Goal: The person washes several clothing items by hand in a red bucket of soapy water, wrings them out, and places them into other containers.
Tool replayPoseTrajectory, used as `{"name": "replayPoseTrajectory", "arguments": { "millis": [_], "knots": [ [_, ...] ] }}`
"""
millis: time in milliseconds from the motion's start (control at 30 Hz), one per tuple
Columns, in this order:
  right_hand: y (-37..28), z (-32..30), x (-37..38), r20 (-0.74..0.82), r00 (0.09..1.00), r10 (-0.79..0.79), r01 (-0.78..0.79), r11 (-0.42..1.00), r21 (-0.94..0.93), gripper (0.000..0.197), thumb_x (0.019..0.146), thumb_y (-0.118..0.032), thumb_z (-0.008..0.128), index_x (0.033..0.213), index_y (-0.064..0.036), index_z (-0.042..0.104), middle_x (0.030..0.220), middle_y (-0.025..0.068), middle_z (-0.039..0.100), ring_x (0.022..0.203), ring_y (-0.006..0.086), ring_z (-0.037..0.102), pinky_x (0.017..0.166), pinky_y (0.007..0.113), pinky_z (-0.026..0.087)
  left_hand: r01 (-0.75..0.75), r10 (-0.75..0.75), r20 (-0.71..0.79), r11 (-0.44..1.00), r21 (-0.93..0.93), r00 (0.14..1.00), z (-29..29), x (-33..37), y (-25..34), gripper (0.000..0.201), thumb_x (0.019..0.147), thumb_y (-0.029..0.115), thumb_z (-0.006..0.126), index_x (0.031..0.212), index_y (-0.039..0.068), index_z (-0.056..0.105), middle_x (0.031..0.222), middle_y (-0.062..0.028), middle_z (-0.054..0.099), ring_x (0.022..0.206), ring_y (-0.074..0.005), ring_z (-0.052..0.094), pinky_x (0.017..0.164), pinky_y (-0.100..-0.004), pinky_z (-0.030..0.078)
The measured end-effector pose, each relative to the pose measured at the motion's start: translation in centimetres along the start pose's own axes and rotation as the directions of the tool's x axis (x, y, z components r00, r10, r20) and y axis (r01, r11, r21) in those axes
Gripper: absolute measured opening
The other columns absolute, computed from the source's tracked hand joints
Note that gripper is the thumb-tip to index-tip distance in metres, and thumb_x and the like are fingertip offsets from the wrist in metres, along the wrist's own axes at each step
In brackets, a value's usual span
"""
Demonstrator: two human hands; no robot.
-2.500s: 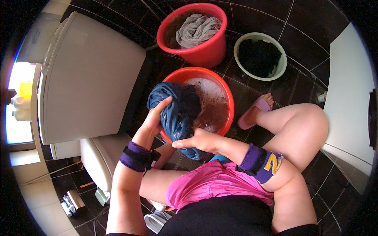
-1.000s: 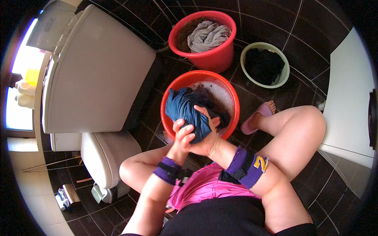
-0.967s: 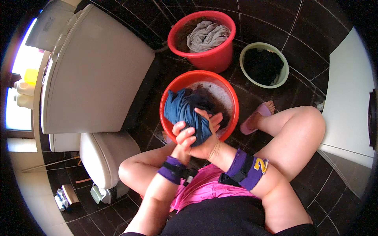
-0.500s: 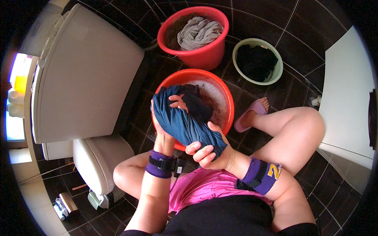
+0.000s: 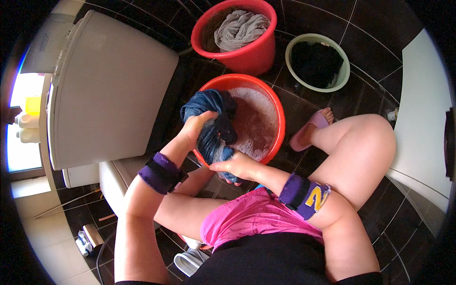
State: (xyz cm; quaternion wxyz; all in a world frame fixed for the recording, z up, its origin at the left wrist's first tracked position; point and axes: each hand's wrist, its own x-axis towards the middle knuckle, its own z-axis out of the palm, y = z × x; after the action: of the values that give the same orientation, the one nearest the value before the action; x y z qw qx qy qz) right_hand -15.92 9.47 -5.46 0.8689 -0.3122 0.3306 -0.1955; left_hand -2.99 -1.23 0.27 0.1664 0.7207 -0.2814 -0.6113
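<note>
A wet, dark blue garment (image 5: 202, 101) is bunched over the left side of a red basin (image 5: 280, 130), with white suds on its folds. My left hand (image 5: 197, 127) is closed on its middle, thumb on top and the fingers hidden behind the cloth. The end nearest me is in my right hand (image 5: 236, 165), just over the basin's near rim, its fingertips showing underneath. Foamy, reddish-brown water (image 5: 256, 118) fills the basin's right part. A darker part of the cloth hangs toward the water.
Behind the basin stands a red bucket (image 5: 262, 47) holding grey cloth (image 5: 241, 29). A pale green basin (image 5: 345, 80) with black cloth (image 5: 314, 61) is right of it. White furniture (image 5: 425, 123) bounds the right; a large white panel (image 5: 114, 90) rises at left. A grey slipper (image 5: 190, 261) lies below.
The garment was a tight, lengthwise bundle lifted between both hands; it is now looser and lower, with suds showing. Both hands have turned, and my right hand has shifted left. The view has shifted slightly.
</note>
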Motion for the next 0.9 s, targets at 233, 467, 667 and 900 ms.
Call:
{"name": "replayPoseTrajectory", "arguments": {
  "millis": [233,467,667,900],
  "knots": [
    [2.7,1.9,3.1,-0.132,0.961,-0.241,0.208,0.952,-0.223,0.071,0.069,-0.035,0.073,0.122,0.0053,0.049,0.117,0.0259,0.056,0.111,0.0338,0.054,0.093,0.036,0.043,-0.070,0.151,-0.102,0.829,0.555,0.983,-0.8,3.8,-2.6,0.040,0.071,0.032,0.069,0.089,-0.004,0.066,0.088,-0.0143,0.066,0.080,-0.0250,0.063,0.074,-0.0340,0.049],
    [6.3,2.0,5.6,-0.393,0.818,-0.419,0.128,0.799,-0.587,0.048,0.076,-0.033,0.069,0.108,0.0002,0.056,0.085,0.0141,0.065,0.070,0.0221,0.064,0.064,0.034,0.051,-0.160,0.295,0.013,0.480,0.863,0.955,1.4,4.5,-3.2,0.040,0.071,0.023,0.070,0.099,-0.005,0.063,0.094,-0.0143,0.065,0.087,-0.0238,0.062,0.076,-0.0334,0.048],
    [3.6,1.3,3.1,-0.080,0.997,0.013,-0.025,0.988,-0.153,0.046,0.077,-0.042,0.067,0.099,-0.0024,0.058,0.079,0.0114,0.064,0.061,0.0202,0.063,0.052,0.032,0.052,-0.196,0.334,0.067,0.368,0.909,0.940,1.0,4.3,-3.8,0.038,0.074,0.034,0.067,0.089,-0.001,0.067,0.088,-0.0154,0.066,0.079,-0.0266,0.063,0.071,-0.0336,0.050],
    [0.2,2.2,-0.1,0.194,0.967,0.163,-0.215,0.935,0.284,0.042,0.082,-0.042,0.064,0.099,-0.0045,0.058,0.084,0.0103,0.064,0.067,0.0183,0.064,0.057,0.031,0.055,0.089,-0.113,0.089,0.967,0.239,0.990,-1.8,2.1,-1.7,0.031,0.076,0.026,0.068,0.095,0.003,0.063,0.077,-0.0105,0.066,0.063,-0.0221,0.063,0.060,-0.0339,0.053]
  ]
}}
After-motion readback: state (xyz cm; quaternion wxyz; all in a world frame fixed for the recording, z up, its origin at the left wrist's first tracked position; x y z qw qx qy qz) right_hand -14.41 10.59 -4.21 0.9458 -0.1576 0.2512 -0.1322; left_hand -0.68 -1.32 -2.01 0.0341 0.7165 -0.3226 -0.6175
